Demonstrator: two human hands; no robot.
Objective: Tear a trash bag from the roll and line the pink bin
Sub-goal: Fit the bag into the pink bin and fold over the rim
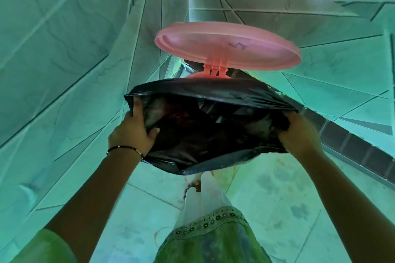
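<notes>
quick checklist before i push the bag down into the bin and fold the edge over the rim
1. Lid up and out of the way: ok, the pink lid stands raised on its hinge.
2. Bag mouth open: ok, the black bag is spread wide.
3. Left hand grip: ok, fingers curled round the left edge.
4. Right hand grip: ok, it holds the right edge.
5. Far edge over the rim: cannot tell, the bag hides the bin rim.
6. Bag bottom inside the bin: cannot tell, hidden.
</notes>
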